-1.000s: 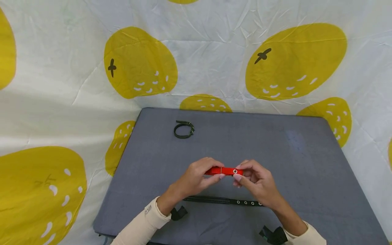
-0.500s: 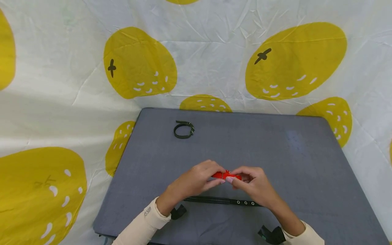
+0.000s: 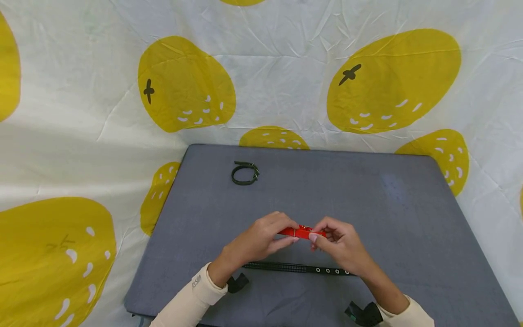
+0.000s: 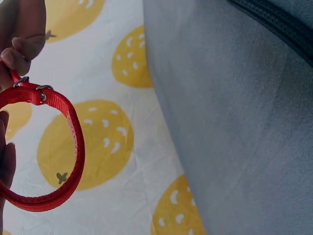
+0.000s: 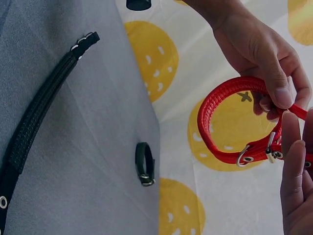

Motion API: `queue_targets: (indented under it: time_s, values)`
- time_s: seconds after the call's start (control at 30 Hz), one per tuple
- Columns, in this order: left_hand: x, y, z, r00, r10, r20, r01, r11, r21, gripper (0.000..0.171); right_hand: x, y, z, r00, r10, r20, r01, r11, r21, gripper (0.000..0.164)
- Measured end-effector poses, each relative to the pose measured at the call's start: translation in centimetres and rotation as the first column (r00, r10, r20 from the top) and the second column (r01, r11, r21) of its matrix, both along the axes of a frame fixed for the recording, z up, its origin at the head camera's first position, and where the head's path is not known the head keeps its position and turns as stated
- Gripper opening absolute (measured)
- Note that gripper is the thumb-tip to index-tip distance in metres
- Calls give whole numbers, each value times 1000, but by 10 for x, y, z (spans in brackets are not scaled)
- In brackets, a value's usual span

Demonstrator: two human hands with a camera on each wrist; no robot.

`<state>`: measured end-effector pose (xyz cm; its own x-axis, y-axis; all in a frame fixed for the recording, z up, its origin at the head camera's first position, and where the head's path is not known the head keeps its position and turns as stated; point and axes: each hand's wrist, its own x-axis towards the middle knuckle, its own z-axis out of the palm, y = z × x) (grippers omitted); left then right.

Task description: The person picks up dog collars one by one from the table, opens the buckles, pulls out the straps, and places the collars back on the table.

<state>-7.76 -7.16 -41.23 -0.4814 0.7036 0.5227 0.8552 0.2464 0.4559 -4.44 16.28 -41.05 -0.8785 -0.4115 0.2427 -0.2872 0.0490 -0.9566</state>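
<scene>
Both hands hold a red dog collar (image 3: 302,232) above the table, curled into a loop. My left hand (image 3: 261,237) pinches its left part between thumb and fingers. My right hand (image 3: 341,240) pinches the right part near the buckle. In the right wrist view the round padded loop (image 5: 208,125) hangs between the hands, and a metal buckle (image 5: 270,148) and a D-ring (image 5: 241,156) show on the band. The left wrist view shows the collar's loop (image 4: 78,142) from the other side, its far left cut off by the frame edge.
A long black strap with eyelets (image 3: 282,266) lies behind the wrists, its ends partly covered. A small dark green collar (image 3: 244,174) lies coiled at the back left of the grey table (image 3: 408,218). Lemon-patterned cloth (image 3: 282,81) hangs behind and at the sides.
The red collar has turned in the hands: its eyelet faced up before, and metal fittings now show along its top edge. My right hand moved inward, then slightly back out.
</scene>
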Motion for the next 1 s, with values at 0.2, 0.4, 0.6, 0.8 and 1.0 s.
queue_targets:
  time_s: [0.2,0.4,0.6,0.8,1.0]
  values:
    - [1,-2,-1,1000,0,-9,0,1000,-3,23,2,-2,-2,1000,-5,26,4,999,34,13]
    - [5,-2,-2,999,21,-31,-22,999,-37,24,3,-11,2,999,-34,11,32,989,141,8]
    - [7,-3,-3,999,23,-35,-24,999,-36,21,8,-23,21,998,-58,-36,63,983,174,14]
    - [8,-4,-5,999,19,-49,-20,1000,-17,19,12,-27,26,997,-54,-61,63,988,143,20]
    - [10,-6,-7,999,23,-43,-23,1000,12,21,12,-27,17,994,-70,-82,79,991,112,27]
